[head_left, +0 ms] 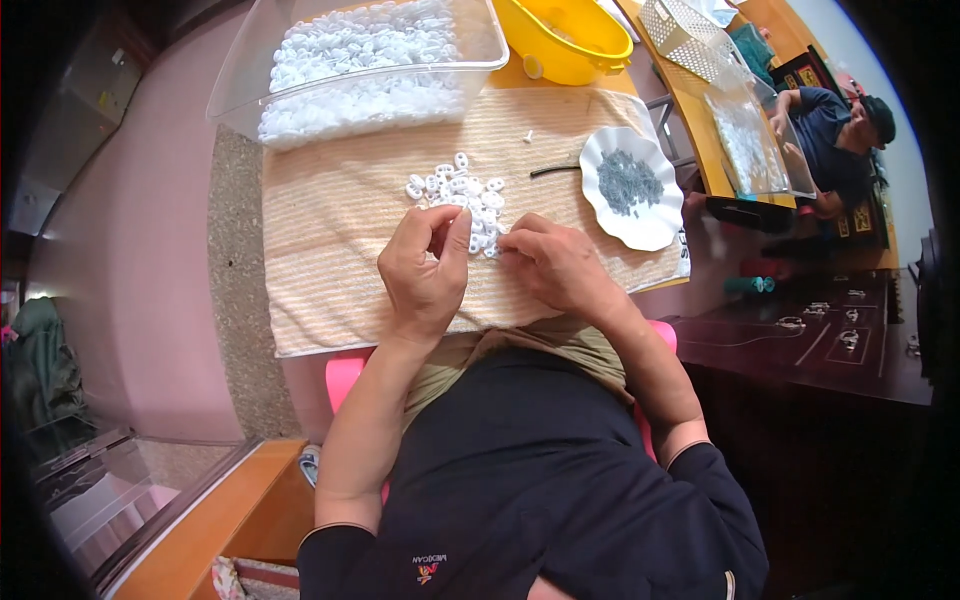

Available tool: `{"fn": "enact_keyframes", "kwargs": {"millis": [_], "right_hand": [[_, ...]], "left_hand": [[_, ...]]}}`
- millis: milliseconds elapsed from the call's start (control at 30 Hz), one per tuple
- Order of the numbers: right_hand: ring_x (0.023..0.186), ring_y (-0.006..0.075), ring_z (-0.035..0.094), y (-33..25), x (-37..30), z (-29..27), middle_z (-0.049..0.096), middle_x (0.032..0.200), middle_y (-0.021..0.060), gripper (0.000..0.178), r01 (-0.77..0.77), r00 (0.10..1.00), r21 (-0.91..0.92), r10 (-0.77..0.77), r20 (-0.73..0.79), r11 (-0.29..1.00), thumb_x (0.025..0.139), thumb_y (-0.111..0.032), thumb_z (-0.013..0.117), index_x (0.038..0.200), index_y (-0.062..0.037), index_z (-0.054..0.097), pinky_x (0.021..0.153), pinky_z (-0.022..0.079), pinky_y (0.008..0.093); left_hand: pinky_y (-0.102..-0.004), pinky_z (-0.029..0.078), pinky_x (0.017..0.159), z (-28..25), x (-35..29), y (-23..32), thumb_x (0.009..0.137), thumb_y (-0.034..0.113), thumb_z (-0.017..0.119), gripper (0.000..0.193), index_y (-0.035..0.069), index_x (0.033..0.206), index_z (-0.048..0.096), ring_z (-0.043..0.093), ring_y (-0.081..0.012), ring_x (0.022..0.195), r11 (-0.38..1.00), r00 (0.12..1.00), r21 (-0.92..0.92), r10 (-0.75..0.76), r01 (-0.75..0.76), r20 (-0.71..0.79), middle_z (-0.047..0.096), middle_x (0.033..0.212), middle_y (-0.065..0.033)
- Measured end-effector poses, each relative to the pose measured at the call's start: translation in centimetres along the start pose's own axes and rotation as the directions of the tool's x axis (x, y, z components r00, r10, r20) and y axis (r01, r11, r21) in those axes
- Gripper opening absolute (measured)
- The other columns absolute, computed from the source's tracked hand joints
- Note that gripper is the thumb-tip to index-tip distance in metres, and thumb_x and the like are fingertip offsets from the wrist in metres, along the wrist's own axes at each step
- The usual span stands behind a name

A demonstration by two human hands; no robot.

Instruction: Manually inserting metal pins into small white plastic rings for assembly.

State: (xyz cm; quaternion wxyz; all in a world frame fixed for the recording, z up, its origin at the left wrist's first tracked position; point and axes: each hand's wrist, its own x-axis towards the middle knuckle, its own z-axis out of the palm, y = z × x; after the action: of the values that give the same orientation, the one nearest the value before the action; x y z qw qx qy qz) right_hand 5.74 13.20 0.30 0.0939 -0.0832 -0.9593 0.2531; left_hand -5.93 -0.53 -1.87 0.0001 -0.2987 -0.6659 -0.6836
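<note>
A small heap of white plastic pieces [458, 188], oval with two holes each, lies on a striped towel [335, 230]. My left hand [428, 268] is closed in a pinch at the heap's near left side. Whatever is between its thumb and forefinger blends with the white pieces behind. At the right edge of the heap, my right hand [558, 262] has its fingers curled together, their tips close to the outermost pieces. What they hold, if anything, is hidden. To the right, a white scalloped dish [612, 222] holds many small grey pieces [632, 184].
A clear bin [490, 48] full of similar white pieces stands at the back, beside a yellow tub [575, 45]. A thin black stick [555, 172] and a tiny white piece [528, 137] lie near the dish. Another person [835, 135] sits at a table on the far right.
</note>
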Motion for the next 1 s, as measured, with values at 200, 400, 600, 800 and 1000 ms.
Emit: {"fn": "enact_keyframes", "kwargs": {"millis": [200,400,600,800,1000], "right_hand": [[0.077,0.0318,0.062,0.3,0.0,0.0,0.062,0.088,0.0110,0.019,0.006,1.000,0.017,-0.006,-0.007,1.000,0.081,-0.012,0.065,0.098,-0.0053,0.066,0.067,0.049,0.0391],[0.077,0.0296,0.063,-0.4,0.0,-0.1,0.061,0.087,0.0102,0.020,0.000,1.000,0.005,0.000,-0.015,1.000,0.082,-0.017,0.068,0.100,-0.0073,0.066,0.066,0.049,0.0381],[0.075,0.0286,0.063,-0.3,0.1,0.3,0.060,0.085,0.0088,0.020,-0.007,0.999,-0.048,0.006,-0.032,0.999,0.082,-0.020,0.068,0.098,-0.0093,0.067,0.065,0.049,0.0382],[0.067,0.0286,0.062,-0.9,0.2,0.9,0.058,0.083,0.0084,0.015,0.025,0.998,-0.133,-0.032,-0.054,0.991,0.083,-0.019,0.066,0.094,-0.0086,0.065,0.057,0.049,0.0382],[0.065,0.0301,0.061,-0.9,0.4,0.9,0.056,0.085,0.0099,0.009,0.057,0.997,-0.150,-0.063,-0.034,0.987,0.083,-0.012,0.064,0.090,-0.0055,0.061,0.056,0.048,0.0399]], "left_hand": [[-0.0259,0.043,0.052,0.1,0.0,0.0,0.084,0.007,0.070,0.008,0.002,0.087,0.064,0.054,-0.0119,0.056,1.000,1.000,0.006,0.015,-0.015,-0.001,0.059,0.069,-0.0056],[-0.0264,0.044,0.052,0.0,-0.2,0.1,0.084,0.008,0.069,0.009,0.002,0.087,0.064,0.054,-0.0128,0.056,1.000,1.000,0.007,-0.029,0.029,0.010,0.060,0.070,-0.0065],[-0.0200,0.043,0.056,0.0,-0.3,0.2,0.088,0.009,0.068,0.011,0.000,0.090,0.064,0.052,-0.0042,0.062,0.999,0.998,0.021,-0.030,0.029,0.052,0.061,0.072,-0.0005],[-0.0204,0.043,0.056,0.0,-0.3,0.1,0.087,0.009,0.068,0.010,0.000,0.090,0.064,0.052,-0.0044,0.062,1.000,0.999,0.021,-0.003,0.003,0.039,0.061,0.072,-0.0005],[-0.0208,0.043,0.056,-0.1,-0.2,0.4,0.086,0.008,0.068,0.009,0.000,0.088,0.064,0.052,-0.0047,0.062,0.998,0.999,0.064,0.012,-0.015,0.051,0.061,0.071,-0.0015]]}}
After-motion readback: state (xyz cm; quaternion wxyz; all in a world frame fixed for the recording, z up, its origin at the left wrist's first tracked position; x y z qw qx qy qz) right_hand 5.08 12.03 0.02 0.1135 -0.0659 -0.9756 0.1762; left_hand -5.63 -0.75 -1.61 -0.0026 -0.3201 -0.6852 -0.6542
